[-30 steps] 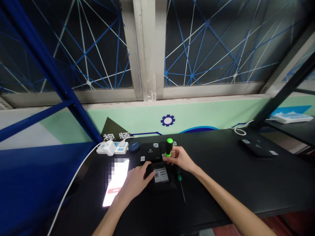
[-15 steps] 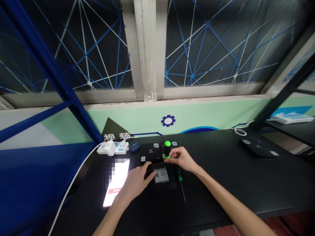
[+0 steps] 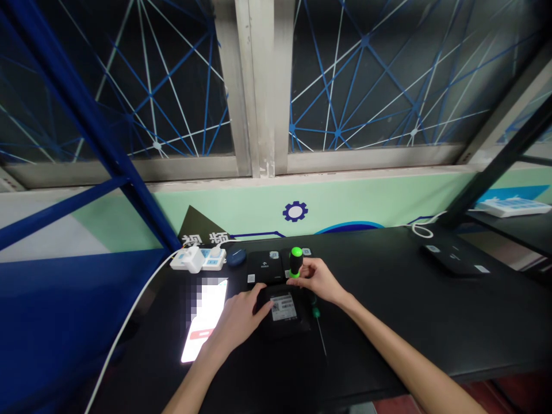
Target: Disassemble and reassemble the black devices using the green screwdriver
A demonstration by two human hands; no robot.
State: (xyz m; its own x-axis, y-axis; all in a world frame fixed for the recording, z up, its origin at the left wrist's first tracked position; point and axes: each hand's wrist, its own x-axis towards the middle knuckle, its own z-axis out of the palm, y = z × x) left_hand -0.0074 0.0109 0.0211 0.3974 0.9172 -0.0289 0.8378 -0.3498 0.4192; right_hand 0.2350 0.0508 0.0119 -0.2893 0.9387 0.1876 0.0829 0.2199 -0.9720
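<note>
A black device [image 3: 288,329] with a white printed label lies on the black table. My left hand [image 3: 241,313] rests on its left side, fingers spread and thumb at the label's edge. Upright over the device's far right corner stands a screwdriver [image 3: 296,261] with a black and bright green handle. My right hand [image 3: 319,280] pinches the lower green part of that handle; the tip is hidden. Just right of the device lies a second screwdriver [image 3: 317,313], with a dark green handle and a thin shaft pointing toward me.
Behind the device sit two black boxes, one a flat box [image 3: 264,265] with small labels. A lit phone [image 3: 206,328], a white power strip [image 3: 211,260] and a dark blue round case [image 3: 236,256] are at left. Another black device [image 3: 455,260] lies far right.
The upright screwdriver's handle has shifted very slightly to the right, still in my right hand's pinch. My left hand has stayed in place on the device.
</note>
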